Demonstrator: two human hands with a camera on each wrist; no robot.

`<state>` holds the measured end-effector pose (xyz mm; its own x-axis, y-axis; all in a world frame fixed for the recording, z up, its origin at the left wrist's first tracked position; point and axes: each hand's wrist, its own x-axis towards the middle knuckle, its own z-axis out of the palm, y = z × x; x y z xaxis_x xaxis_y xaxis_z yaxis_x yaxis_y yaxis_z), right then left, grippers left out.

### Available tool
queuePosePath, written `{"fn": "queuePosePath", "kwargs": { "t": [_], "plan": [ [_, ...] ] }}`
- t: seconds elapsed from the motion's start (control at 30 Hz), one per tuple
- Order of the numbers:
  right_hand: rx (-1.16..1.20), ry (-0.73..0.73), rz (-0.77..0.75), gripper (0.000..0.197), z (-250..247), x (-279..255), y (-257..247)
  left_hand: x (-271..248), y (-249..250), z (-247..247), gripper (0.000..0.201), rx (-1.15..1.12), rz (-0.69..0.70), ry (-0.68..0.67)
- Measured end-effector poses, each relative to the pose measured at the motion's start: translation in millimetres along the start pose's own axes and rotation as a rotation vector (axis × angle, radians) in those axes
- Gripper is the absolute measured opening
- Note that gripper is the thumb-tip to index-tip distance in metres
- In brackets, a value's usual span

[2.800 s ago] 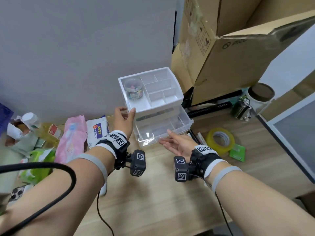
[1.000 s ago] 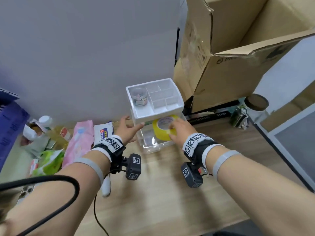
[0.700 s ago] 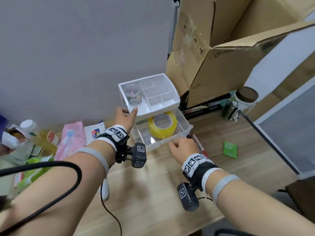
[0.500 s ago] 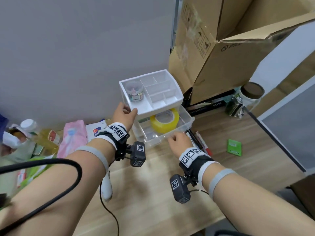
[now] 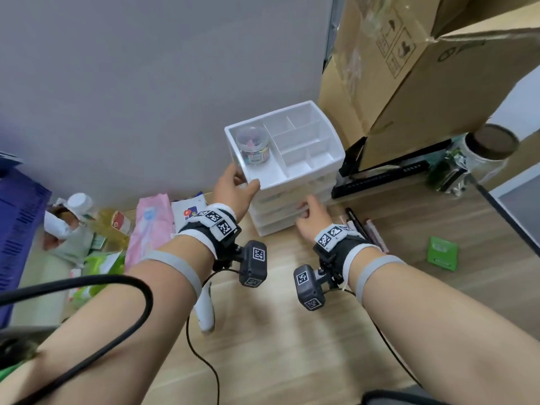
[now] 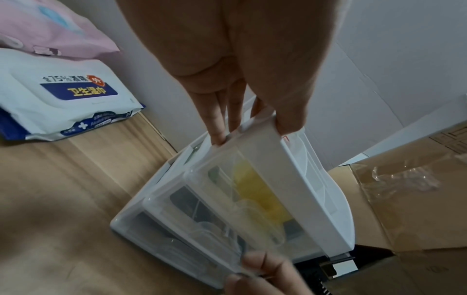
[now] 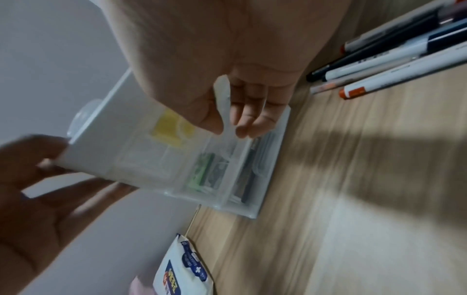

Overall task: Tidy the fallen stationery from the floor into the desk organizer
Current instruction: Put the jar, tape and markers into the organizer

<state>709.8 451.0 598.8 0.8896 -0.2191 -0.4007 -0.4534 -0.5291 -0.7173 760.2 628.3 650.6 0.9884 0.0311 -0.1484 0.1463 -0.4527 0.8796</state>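
Stationery remains on the wooden floor: the pens lie in a bundle just beside your right hand, on its outer side, their long axes running away from you alongside the desk organizer, and a green packet sits further right, well apart. Your right hand is clearly the nearer one for either. At present its fingers rest fairly straight against the clear drawer fronts, holding nothing; the drawers look pushed in, with the yellow tape roll showing through the top one. Your left hand grips the organizer's top front corner, thumb on the rim and fingers down the side, steadying it. A small jar stands in the top tray. I'd judge the pens come next, with a sideways reach and a pinch across their shafts.
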Motion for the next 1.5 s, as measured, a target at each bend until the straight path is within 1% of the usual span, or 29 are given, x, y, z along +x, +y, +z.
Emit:
{"fn": "queuePosePath", "kwargs": {
  "t": [0.03, 0.07, 0.13, 0.2, 0.27, 0.33, 0.4, 0.47, 0.6, 0.7, 0.8, 0.9, 0.93, 0.97, 1.03, 1.07, 1.1, 1.13, 1.17, 1.2, 1.23, 1.27, 1.3, 1.33, 1.37, 1.4, 1.43, 1.47, 1.5],
  "plan": [
    [0.109, 0.005, 0.068, 0.022, 5, 0, 6, 0, -4, 2, 0.027, -0.024, -0.009, 0.009],
    [0.274, -0.004, 0.149, 0.023, 8, 4, 11, 0, -7, 3, 0.03, -0.052, -0.014, 0.015],
    [0.658, -0.064, 0.31, 0.033, 13, 11, 13, -5, -9, 6, 0.029, -0.122, -0.025, 0.026],
    [0.931, -0.081, 0.367, 0.037, 10, 15, 10, -14, -5, 7, 0.028, -0.233, -0.05, 0.038],
    [1.088, -0.111, 0.378, 0.036, 9, 21, 8, -17, -6, 10, 0.031, -0.327, -0.076, 0.043],
    [1.167, -0.146, 0.4, 0.038, 13, 24, 8, -18, -10, 12, 0.033, -0.346, -0.074, 0.063],
    [1.207, -0.149, 0.416, 0.037, 18, 24, 9, -19, -11, 12, 0.035, -0.343, -0.07, 0.081],
    [1.186, -0.144, 0.434, 0.033, 19, 21, 11, -18, -11, 13, 0.035, -0.333, -0.069, 0.087],
    [1.081, -0.168, 0.468, 0.034, 20, 3, 31, -20, -11, 14, 0.033, -0.337, -0.062, 0.106],
    [1.081, -0.146, 0.475, 0.022, 19, -10, 50, -22, -11, 16, 0.035, -0.339, -0.068, 0.116],
    [1.065, -0.138, 0.453, 0.017, 15, -20, 62, -24, -10, 17, 0.034, -0.348, -0.069, 0.124],
    [0.992, -0.151, 0.439, 0.021, 9, -26, 70, -25, -10, 19, 0.041, -0.362, -0.109, 0.153],
    [0.951, -0.157, 0.434, 0.024, 7, -29, 73, -26, -11, 20, 0.049, -0.361, -0.138, 0.164],
    [0.903, -0.181, 0.422, 0.027, 4, -32, 74, -29, -13, 22, 0.061, -0.345, -0.172, 0.175],
    [0.778, -0.235, 0.404, 0.034, -6, -39, 78, -37, -21, 29, 0.088, -0.232, -0.256, 0.17],
    [0.678, -0.265, 0.38, 0.036, -13, -44, 80, -43, -24, 36, 0.093, -0.146, -0.293, 0.138],
    [0.581, -0.277, 0.344, 0.034, -20, -43, 88, -50, -27, 42, 0.09, -0.05, -0.333, 0.098],
    [0.474, -0.253, 0.298, 0.028, -28, -41, 98, -56, -30, 50, 0.084, 0.036, -0.367, 0.063],
    [0.366, -0.178, 0.244, 0.019, -41, -39, 111, -63, -32, 61, 0.078, 0.111, -0.399, 0.042],
    [0.221, -0.073, 0.194, 0.014, -55, -33, 124, -68, -32, 67, 0.073, 0.167, -0.423, 0.042],
    [0.065, 0.029, 0.16, 0.012, -70, -26, 140, -71, -32, 72, 0.071, 0.208, -0.439, 0.054],
    [-0.122, 0.094, 0.169, 0.013, -90, -20, 157, -71, -32, 80, 0.07, 0.248, -0.443, 0.07],
    [-0.344, 0.125, 0.178, 0.022, -109, -14, 172, -71, -32, 86, 0.069, 0.284, -0.449, 0.09],
    [-0.577, 0.122, 0.207, 0.037, -130, -5, 192, -69, -32, 95, 0.069, 0.324, -0.455, 0.11],
    [-0.722, 0.109, 0.251, 0.05, -149, 2, 209, -68, -32, 103, 0.069, 0.365, -0.463, 0.137],
    [-0.771, 0.098, 0.289, 0.061, -166, 6, 221, -67, -33, 108, 0.071, 0.403, -0.47, 0.163],
    [-0.767, 0.064, 0.321, 0.071, -175, 12, 237, -65, -33, 113, 0.073, 0.433, -0.482, 0.189],
    [-0.752, 0.028, 0.32, 0.077, -185, 18, 247, -63, -35, 117, 0.073, 0.454, -0.493, 0.217],
    [-0.739, -0.024, 0.296, 0.079, -191, 22, 254, -62, -36, 121, 0.073, 0.461, -0.504, 0.247]
  ]
}}
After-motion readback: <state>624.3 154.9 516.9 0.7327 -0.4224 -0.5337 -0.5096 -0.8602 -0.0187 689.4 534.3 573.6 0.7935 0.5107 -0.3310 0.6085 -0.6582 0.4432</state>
